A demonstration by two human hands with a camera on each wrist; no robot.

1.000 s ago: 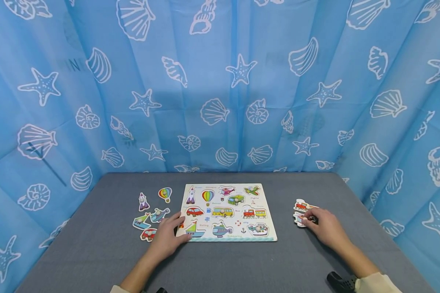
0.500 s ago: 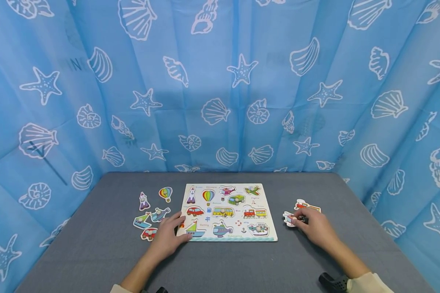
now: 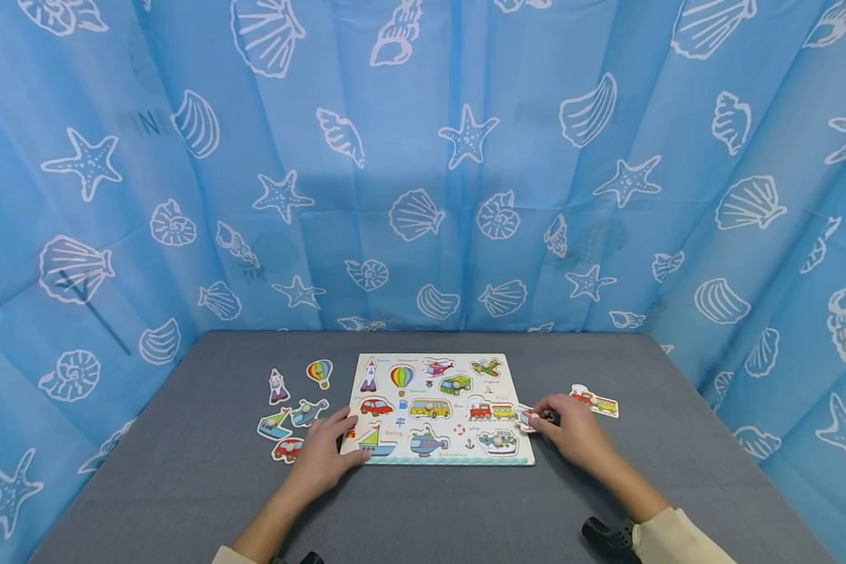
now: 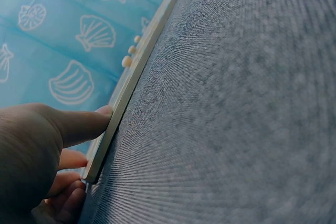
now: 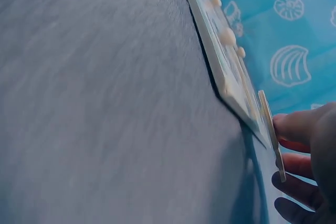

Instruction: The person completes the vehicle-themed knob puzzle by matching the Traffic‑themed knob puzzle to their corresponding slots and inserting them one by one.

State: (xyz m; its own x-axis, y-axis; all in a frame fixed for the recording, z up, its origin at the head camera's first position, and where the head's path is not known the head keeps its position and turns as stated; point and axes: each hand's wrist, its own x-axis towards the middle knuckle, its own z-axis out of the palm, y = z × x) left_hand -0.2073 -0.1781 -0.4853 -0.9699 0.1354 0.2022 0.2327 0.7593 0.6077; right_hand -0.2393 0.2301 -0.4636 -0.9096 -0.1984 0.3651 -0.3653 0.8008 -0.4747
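Right hand (image 3: 573, 429) pinching a flat puzzle piece (image 3: 525, 421) at the right edge of the puzzle board (image 3: 458, 461)
Thumb and fingers grasp the puzzle piece, tipped to the board's surface — whether the two touch cannot be told; the left hand (image 3: 324, 456) clasps the puzzle board's near left corner between thumb and fingers. Just beside that hand lies a red car (image 3: 287, 450), then a sailboat (image 3: 274, 424), a blue piece (image 3: 309, 412), a rocket (image 3: 278, 387) and a balloon (image 3: 319, 374). A train (image 3: 595, 400) lies near the right hand on the grey table (image 3: 430, 517) — behind hangs a blue shell-patterned curtain (image 3: 395, 149)
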